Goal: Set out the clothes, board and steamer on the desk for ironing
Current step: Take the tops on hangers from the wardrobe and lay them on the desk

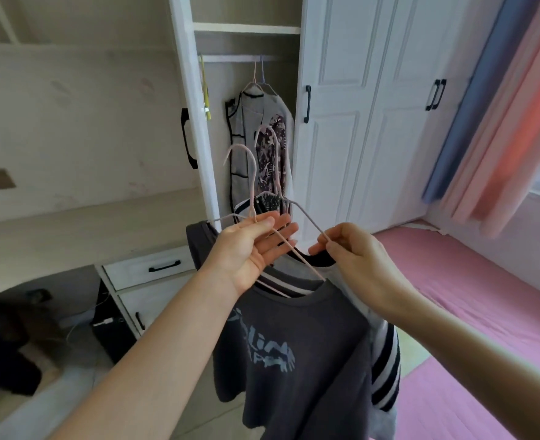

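- Clothes (294, 360) hang in the air in front of an open wardrobe (246, 28), carried on wire hangers by a person's two hands.
- Nearest the head camera is a dark grey T-shirt (306, 385) with a pale print on the chest. Behind it, on the right, shows a striped black-and-white garment (386, 360).
- The left hand (256, 249) is turned palm up with its fingers (284, 233) nearly straight. The necks of the pink hangers (249, 185) cross the palm, and the thumb lies over them, pinning them against the fingers. Their hooks stand upright above the hand.
- The right hand (354, 249) pinches the sloping arm of a grey hanger (306, 217) between thumb and forefinger, its other fingers curled in.
- Inside the wardrobe more garments (275, 138) hang from a rail (230, 58), under a shelf.
- Right of the opening are closed white doors (341, 138) with black handles.
- The bench (72, 230) runs along the wall to the left of the clothes, apart from them, with white drawers (154, 268) under its near end and a black box (110, 325) on the floor beside them.
- A bed (484, 296) with a pink cover lies to the right, below blue and pink curtains (500, 106).
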Available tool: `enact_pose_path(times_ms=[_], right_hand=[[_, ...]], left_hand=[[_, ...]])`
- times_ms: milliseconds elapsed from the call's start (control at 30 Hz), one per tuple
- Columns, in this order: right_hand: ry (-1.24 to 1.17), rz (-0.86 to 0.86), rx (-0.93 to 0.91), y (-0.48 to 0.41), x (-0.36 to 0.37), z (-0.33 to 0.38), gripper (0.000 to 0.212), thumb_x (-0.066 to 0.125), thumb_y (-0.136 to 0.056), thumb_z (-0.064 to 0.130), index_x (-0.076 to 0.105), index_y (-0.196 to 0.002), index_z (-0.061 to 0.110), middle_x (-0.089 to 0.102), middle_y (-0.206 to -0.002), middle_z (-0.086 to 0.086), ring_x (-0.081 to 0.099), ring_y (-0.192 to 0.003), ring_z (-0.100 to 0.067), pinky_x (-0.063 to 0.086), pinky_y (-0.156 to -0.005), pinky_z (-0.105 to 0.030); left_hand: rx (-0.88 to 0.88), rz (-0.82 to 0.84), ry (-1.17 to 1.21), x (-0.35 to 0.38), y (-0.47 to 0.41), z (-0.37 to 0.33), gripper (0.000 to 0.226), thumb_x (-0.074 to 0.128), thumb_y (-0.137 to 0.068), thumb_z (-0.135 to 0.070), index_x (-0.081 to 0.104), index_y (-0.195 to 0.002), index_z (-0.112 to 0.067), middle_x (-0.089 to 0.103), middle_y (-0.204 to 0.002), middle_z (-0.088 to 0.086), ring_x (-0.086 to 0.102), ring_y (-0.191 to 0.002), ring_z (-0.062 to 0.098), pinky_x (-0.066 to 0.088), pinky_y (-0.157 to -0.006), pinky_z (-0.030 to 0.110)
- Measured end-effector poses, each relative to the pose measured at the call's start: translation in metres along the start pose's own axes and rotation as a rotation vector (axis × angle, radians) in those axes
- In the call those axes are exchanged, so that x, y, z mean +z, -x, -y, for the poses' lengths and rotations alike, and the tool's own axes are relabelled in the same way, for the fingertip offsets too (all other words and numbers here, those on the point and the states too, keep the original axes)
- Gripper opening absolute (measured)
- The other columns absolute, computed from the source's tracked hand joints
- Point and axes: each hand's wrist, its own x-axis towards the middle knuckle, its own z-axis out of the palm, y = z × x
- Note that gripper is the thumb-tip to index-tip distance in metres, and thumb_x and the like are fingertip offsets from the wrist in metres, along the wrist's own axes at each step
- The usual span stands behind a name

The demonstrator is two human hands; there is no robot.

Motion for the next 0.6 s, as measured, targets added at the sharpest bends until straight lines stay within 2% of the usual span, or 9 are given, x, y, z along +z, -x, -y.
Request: enact_pose_path(times_ms=[100, 167, 267, 400, 467, 500, 533, 600], right_hand=[[0.008, 0.059, -0.074, 0.014, -0.003, 0.002, 0.021, 0.045, -0.097, 0.013, 0.062, -0.091, 0.024, 0.071, -0.092, 0.009, 0.064, -0.092, -0.012, 0.051, -0.089, -0.037], [0.016, 0.101, -0.123, 0.024, -0.002, 0.007, 0.022, 0.045, -0.098, 0.014, 0.062, -0.091, 0.024, 0.07, -0.093, 0.01, 0.064, -0.089, -0.015, 0.052, -0.085, -0.038], [-0.002, 0.175, -0.184, 0.034, 0.003, 0.016, 0.023, 0.043, -0.098, 0.011, 0.062, -0.093, 0.021, 0.07, -0.092, 0.01, 0.063, -0.084, -0.025, 0.051, -0.075, -0.035], [-0.01, 0.26, -0.28, 0.037, 0.017, 0.028, 0.024, 0.042, -0.098, 0.012, 0.062, -0.091, 0.022, 0.07, -0.084, 0.004, 0.055, -0.068, -0.027, 0.04, -0.055, -0.027], [0.0, 0.297, -0.31, 0.036, 0.028, 0.032, 0.025, 0.042, -0.098, 0.012, 0.063, -0.089, 0.023, 0.061, -0.062, 0.014, 0.043, -0.049, -0.015, 0.034, -0.048, -0.021], [0.0, 0.311, -0.315, 0.036, 0.034, 0.035, 0.025, 0.042, -0.098, 0.012, 0.063, -0.089, 0.022, 0.056, -0.055, 0.018, 0.039, -0.045, -0.008, 0.031, -0.046, -0.019], [-0.008, 0.324, -0.32, 0.036, 0.041, 0.039, 0.025, 0.042, -0.097, 0.011, 0.063, -0.089, 0.021, 0.056, -0.055, 0.02, 0.039, -0.046, -0.006, 0.031, -0.046, -0.018], [-0.034, 0.358, -0.338, 0.037, 0.058, 0.048, 0.024, 0.043, -0.097, 0.01, 0.063, -0.089, 0.02, 0.065, -0.069, 0.016, 0.046, -0.054, -0.01, 0.036, -0.052, -0.024]], left_hand=[[0.05, -0.075, 0.046, -0.003, 0.02, 0.005, 0.014, 0.049, -0.095, 0.002, 0.061, -0.102, 0.002, 0.073, -0.094, 0.018, 0.073, -0.085, 0.029, 0.061, -0.066, 0.039], [0.085, -0.128, 0.076, -0.007, 0.034, 0.007, 0.015, 0.049, -0.095, 0.002, 0.06, -0.105, 0.004, 0.072, -0.096, 0.019, 0.073, -0.086, 0.03, 0.061, -0.066, 0.039], [0.138, -0.192, 0.103, -0.013, 0.054, 0.005, 0.017, 0.048, -0.095, 0.002, 0.058, -0.11, 0.005, 0.071, -0.1, 0.018, 0.073, -0.085, 0.028, 0.061, -0.068, 0.038], [0.211, -0.269, 0.113, -0.023, 0.077, -0.006, 0.015, 0.051, -0.095, 0.0, 0.06, -0.107, 0.001, 0.071, -0.106, 0.015, 0.073, -0.087, 0.024, 0.06, -0.071, 0.03], [0.256, -0.289, 0.092, -0.031, 0.088, -0.014, 0.017, 0.054, -0.094, -0.002, 0.061, -0.109, 0.003, 0.072, -0.106, 0.014, 0.073, -0.089, 0.023, 0.06, -0.073, 0.028], [0.279, -0.295, 0.081, -0.035, 0.094, -0.018, 0.019, 0.055, -0.094, -0.002, 0.062, -0.11, 0.004, 0.072, -0.107, 0.014, 0.072, -0.091, 0.022, 0.06, -0.073, 0.027], [0.301, -0.303, 0.071, -0.039, 0.1, -0.022, 0.021, 0.056, -0.093, -0.003, 0.063, -0.111, 0.006, 0.071, -0.107, 0.015, 0.072, -0.093, 0.022, 0.059, -0.072, 0.026], [0.34, -0.327, 0.068, -0.049, 0.111, -0.032, 0.023, 0.056, -0.092, -0.003, 0.063, -0.112, 0.007, 0.07, -0.11, 0.018, 0.071, -0.095, 0.022, 0.059, -0.07, 0.025]])
